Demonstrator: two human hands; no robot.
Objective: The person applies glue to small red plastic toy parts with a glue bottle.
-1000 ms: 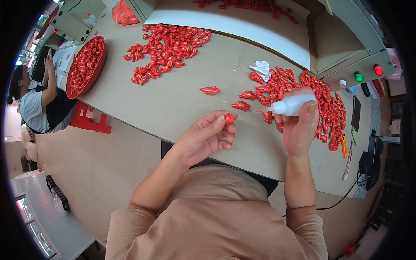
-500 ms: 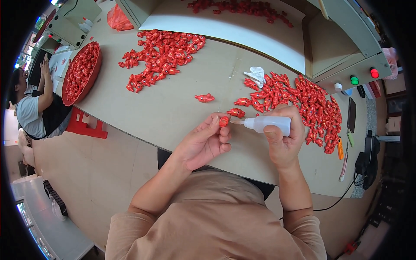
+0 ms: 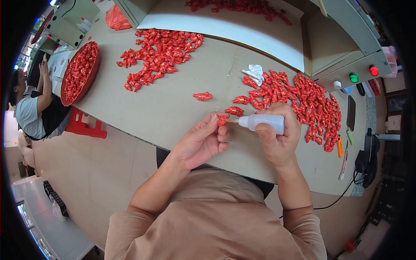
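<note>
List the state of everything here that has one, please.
Left grip: pinching a small red piece
White bottle: tipped nearly flat, nozzle at or touching the piece
Right grip: wrapped around the bottle
Red basin: heaped with red pieces
White tissue: crumpled
Red button: seems lit
Green button: seems lit

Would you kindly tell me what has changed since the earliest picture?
The right hand brought the white plastic squeeze bottle leftward; its thin tip is now at the small glossy red piece in the left hand. Both grips and the heaped red pieces stayed as they were.
</note>
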